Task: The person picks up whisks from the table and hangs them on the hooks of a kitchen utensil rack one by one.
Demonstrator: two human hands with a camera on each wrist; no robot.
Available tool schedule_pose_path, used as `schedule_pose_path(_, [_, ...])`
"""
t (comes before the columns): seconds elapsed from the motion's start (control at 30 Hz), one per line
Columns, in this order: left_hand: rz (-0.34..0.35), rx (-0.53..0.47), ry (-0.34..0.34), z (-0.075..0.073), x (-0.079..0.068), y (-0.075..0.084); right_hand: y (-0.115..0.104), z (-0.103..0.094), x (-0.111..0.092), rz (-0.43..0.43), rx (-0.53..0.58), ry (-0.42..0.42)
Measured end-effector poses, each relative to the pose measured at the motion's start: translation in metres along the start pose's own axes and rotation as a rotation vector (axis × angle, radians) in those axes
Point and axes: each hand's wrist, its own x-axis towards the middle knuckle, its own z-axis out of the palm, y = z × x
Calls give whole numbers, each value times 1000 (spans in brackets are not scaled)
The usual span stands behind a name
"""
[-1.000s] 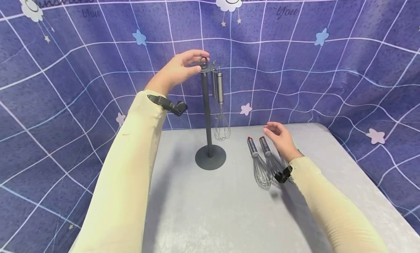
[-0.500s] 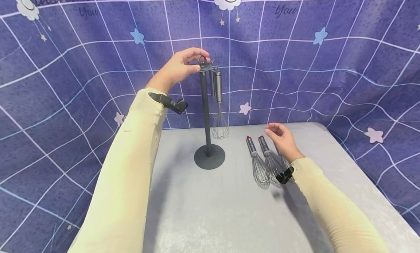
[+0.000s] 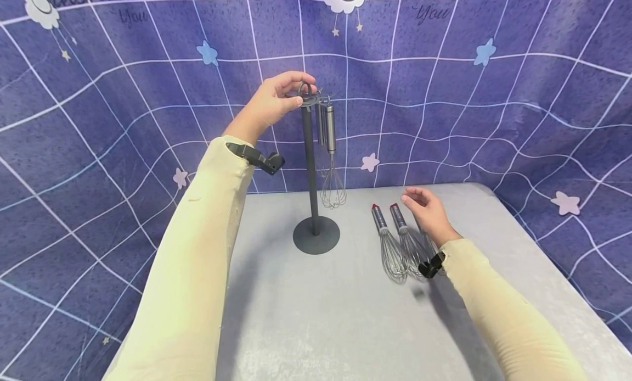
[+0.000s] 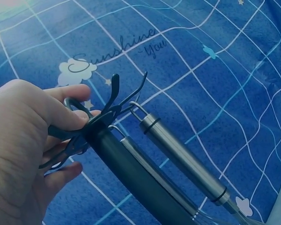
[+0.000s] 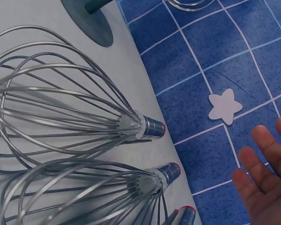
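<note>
A dark upright stand [image 3: 311, 167] with a round base and hooks at its top rises from the table. My left hand [image 3: 269, 106] holds the top of this stand by its ring and hooks, thumb in front. A whisk [image 3: 331, 129] with a steel handle hangs from a hook on the right. Behind it, a second steel handle [image 4: 154, 171] hangs in the left wrist view. My right hand [image 3: 430, 216] hovers over whisks lying on the table, its fingers loosely bent around nothing. Two red-tipped whisks [image 3: 392, 252] show plainly; a third handle [image 5: 187, 215] is partly hidden by the hand.
The light grey table [image 3: 316, 315] meets a blue-purple gridded curtain [image 3: 434, 112] with stars and clouds, right behind the stand. The lying whisks are to the right of the stand's base.
My right hand has drifted slightly right over the lying whisks. The left hand keeps its hold on the stand's top, and the hanging whisks stay where they were.
</note>
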Motion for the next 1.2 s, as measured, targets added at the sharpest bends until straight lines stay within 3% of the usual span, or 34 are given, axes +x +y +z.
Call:
schedule_pose_path(0.27, [35, -16, 17, 4, 0, -6, 5, -13, -1, -26, -19, 15])
schedule_pose_path(0.43, [26, 13, 34, 6, -1, -6, 33, -29, 6, -44, -43, 48])
schedule_pose_path(0.53, [18, 20, 47, 7, -1, -5, 46, -39, 7, -28, -112, 77])
schedule_pose_path(0.83, [-3, 51, 46, 6, -4, 2, 53, -59, -3, 54, -304, 89])
schedule_pose_path(1.2, [-17, 24, 51, 5, -3, -3, 69, -70, -13, 223, -528, -35])
